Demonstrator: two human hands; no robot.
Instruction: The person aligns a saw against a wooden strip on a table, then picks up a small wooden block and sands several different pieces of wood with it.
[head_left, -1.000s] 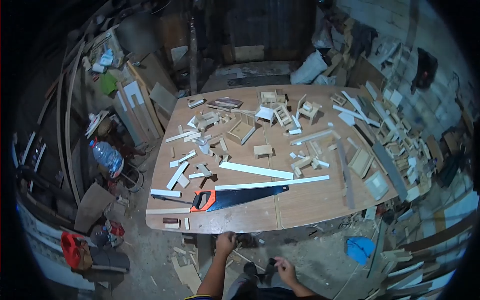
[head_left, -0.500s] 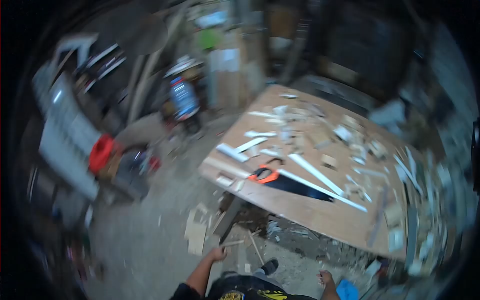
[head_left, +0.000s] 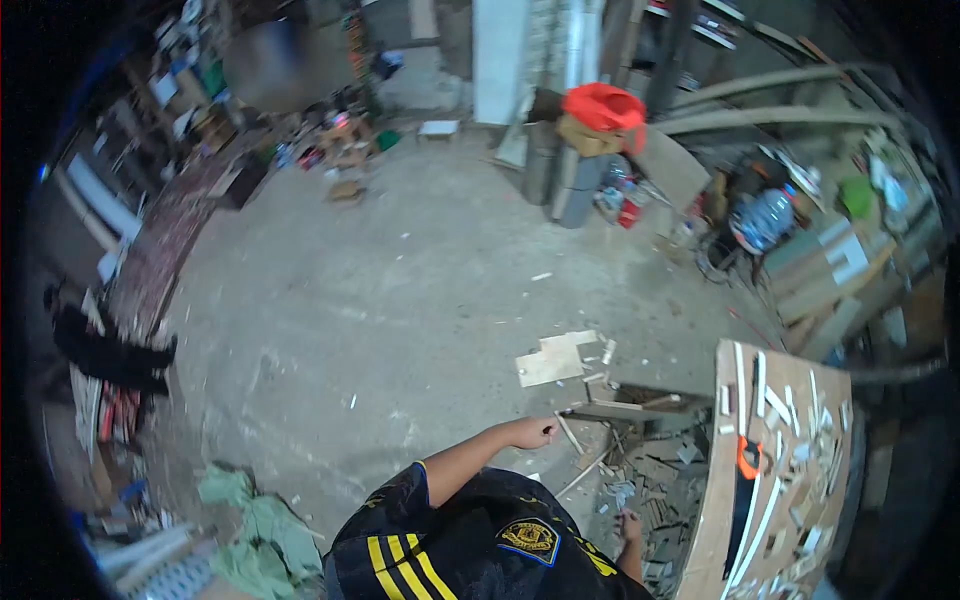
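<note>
The person stands on the concrete floor (head_left: 400, 280) at the end of the counter (head_left: 712, 500). Footing looks like the main concern here: steps are best placed on bare concrete, away from the offcuts (head_left: 650, 470) heaped under the counter's edge. The left hand (head_left: 530, 432) is curled into a loose fist above those offcuts, near a flat board scrap (head_left: 550, 362), with nothing visible in it. The right hand (head_left: 628, 525) hangs low beside the heap, too small to tell how far open.

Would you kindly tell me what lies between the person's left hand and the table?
In the head view, loose wood scraps and thin sticks litter the floor between the left hand and the table.
</note>
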